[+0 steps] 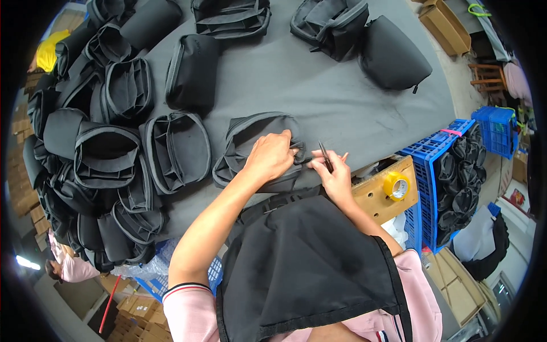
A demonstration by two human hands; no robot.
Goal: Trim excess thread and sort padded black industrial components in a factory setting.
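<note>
An unzipped black pouch lies on the grey table in front of me, its opening facing up. My left hand reaches over the pouch, its fingers closed on the right edge by the zip. Just right of that edge is my right hand, closed around small dark pointed snips with the tips upward. The right fingertips are close to a dark strip at the pouch's corner; whether they also pinch it I cannot tell.
Many black pouches are heaped on the table's left, with more along its far side. A yellow tape roll rests on a holed wooden board to my right. Beyond stands a blue crate full of black pieces. Another person is at far left.
</note>
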